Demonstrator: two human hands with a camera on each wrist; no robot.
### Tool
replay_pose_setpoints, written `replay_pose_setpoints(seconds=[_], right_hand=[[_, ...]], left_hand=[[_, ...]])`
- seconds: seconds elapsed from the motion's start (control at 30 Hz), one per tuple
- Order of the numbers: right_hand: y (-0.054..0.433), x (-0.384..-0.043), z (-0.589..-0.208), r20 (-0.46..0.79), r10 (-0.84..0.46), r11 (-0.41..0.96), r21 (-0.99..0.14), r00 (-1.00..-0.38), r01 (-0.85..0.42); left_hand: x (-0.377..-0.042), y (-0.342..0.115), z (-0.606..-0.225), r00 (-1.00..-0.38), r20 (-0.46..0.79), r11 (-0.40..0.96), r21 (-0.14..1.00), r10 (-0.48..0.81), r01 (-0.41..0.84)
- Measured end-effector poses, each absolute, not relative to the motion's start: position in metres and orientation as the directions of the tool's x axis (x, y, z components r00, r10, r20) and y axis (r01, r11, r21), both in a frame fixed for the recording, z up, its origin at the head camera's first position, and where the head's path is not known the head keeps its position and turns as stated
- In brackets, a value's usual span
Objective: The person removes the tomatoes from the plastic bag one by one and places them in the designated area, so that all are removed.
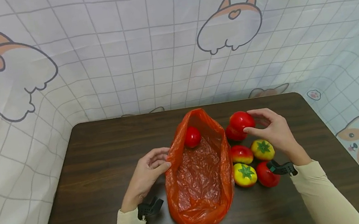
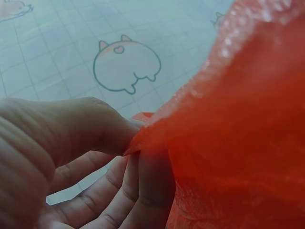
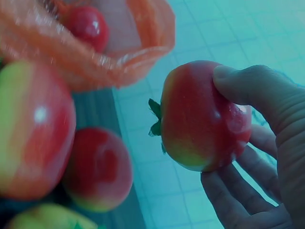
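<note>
An orange-red plastic bag (image 1: 198, 178) lies with its wide mouth facing up, and a red tomato (image 1: 192, 137) sits inside at its far end. My left hand (image 1: 147, 174) pinches the bag's left rim between thumb and fingers, seen close up in the left wrist view. My right hand (image 1: 274, 130) grips another tomato (image 3: 206, 117), its green leaves pointing away from the palm. In the head view this held tomato overlaps a red one (image 1: 234, 133) behind it, right of the bag.
Beside the bag's right edge sit several more tomatoes: a red-yellow one (image 1: 241, 154), two yellow ones with green tops (image 1: 263, 149) and a red one (image 1: 268, 174) partly behind the right wrist camera. The dark wooden table (image 1: 98, 163) meets a patterned white cloth (image 1: 159, 54) at the back.
</note>
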State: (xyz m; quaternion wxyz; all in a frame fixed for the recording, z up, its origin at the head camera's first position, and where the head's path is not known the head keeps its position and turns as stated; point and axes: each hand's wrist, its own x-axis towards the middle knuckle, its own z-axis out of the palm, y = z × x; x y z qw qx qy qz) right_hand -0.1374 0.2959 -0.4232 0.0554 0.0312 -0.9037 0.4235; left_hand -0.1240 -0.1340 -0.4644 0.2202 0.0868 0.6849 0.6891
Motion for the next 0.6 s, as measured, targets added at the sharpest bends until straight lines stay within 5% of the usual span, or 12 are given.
replay_pose_setpoints(seconds=[0.6], right_hand=[[0.342, -0.142, -0.452, 0.01, 0.117, 0.664, -0.744, -0.993, 0.071]], left_hand=[[-0.124, -0.134, -0.462, -0.892, -0.187, 0.027, 0.981, 0.411, -0.193]])
